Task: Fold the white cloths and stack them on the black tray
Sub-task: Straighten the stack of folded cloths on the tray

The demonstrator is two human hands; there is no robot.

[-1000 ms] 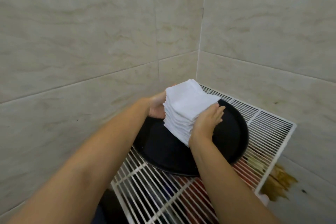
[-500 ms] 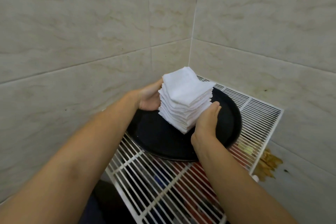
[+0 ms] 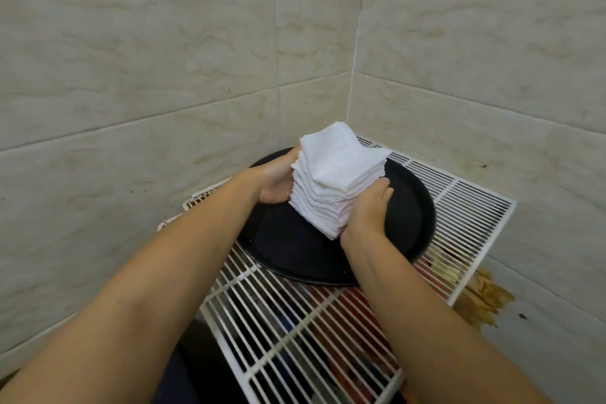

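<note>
The left hand (image 3: 275, 184) presses its palm and fingers against the left side of the tall stack of folded white cloths (image 3: 337, 180), and the right hand (image 3: 369, 210) presses against the stack's near right side, fingers laid along the layered edges. Both hands hold the stack between them. The left fingers are hidden behind the cloths, so how far they curl cannot be told; the right fingers look only slightly bent.

The stack sits near the middle of the round black tray (image 3: 416, 216); whether its bottom cloth rests fully on the tray is hidden by the right wrist. The cloth edges are a little uneven, stepping outward toward the near corner.

The tray lies on a white wire rack shelf (image 3: 465, 203) set into the corner of the beige tiled walls (image 3: 164, 75). The tray's left rim reaches close to the shelf's left edge, while bare wire shows along the far right corner and across the near part of the shelf. Coloured items (image 3: 331, 311) below the wires are too broken up to identify. A brown stain (image 3: 485, 298) marks the right wall just beyond the shelf's right edge.
</note>
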